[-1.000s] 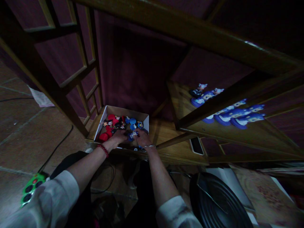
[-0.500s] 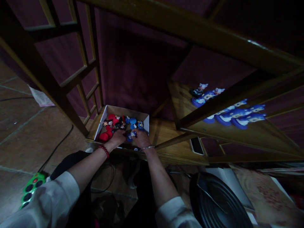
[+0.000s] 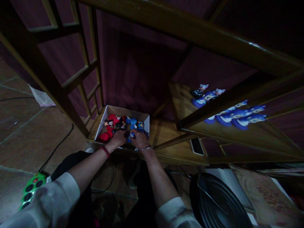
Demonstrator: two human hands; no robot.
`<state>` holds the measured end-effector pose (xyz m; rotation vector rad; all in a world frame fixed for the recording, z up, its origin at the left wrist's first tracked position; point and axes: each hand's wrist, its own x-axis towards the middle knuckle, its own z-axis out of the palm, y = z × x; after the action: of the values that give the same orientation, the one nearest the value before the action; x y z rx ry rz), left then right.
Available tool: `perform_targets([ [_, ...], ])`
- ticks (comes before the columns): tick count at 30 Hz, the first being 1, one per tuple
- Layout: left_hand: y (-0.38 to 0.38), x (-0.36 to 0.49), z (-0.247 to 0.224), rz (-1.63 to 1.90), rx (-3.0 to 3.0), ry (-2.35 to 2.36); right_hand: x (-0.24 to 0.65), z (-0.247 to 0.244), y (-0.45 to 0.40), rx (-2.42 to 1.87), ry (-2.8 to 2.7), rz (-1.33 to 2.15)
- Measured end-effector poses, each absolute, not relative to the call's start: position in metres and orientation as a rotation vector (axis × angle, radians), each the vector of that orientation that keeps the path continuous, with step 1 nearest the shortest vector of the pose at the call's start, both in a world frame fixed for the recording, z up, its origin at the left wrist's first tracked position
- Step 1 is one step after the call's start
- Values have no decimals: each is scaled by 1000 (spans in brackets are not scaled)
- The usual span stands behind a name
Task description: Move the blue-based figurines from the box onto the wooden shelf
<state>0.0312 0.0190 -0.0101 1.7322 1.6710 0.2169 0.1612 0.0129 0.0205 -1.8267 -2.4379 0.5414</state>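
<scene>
A shallow cardboard box (image 3: 99,128) with white sides sits at the left of the low wooden shelf. Inside it, red figurines (image 3: 104,136) with dark parts lie to the left and blue ones (image 3: 133,121) to the right. My right hand (image 3: 140,140), with a bracelet at the wrist, is closed on a small blue figurine (image 3: 131,135) low in the box. Beside it, my left hand (image 3: 118,138), wearing a red bead bracelet, reaches in with curled fingers next to the dark and red figurines. Whatever its fingers hold is hidden.
Several blue-and-white figurines (image 3: 237,117) stand on a raised shelf (image 3: 184,107) at right. A phone (image 3: 197,146) lies on the low shelf. Wooden posts and a lattice (image 3: 76,76) frame the space. A black ridged seat (image 3: 220,202) and a green controller-like object (image 3: 30,191) are near the floor.
The blue figurine in my right hand has shifted slightly left and lower in the box. My left hand has hardly moved.
</scene>
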Motion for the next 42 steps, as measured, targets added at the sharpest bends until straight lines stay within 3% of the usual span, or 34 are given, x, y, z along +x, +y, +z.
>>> perform_targets([
  [42,22,31,-20,198,1874,1632,158,17,14,-1821,-2510,478],
])
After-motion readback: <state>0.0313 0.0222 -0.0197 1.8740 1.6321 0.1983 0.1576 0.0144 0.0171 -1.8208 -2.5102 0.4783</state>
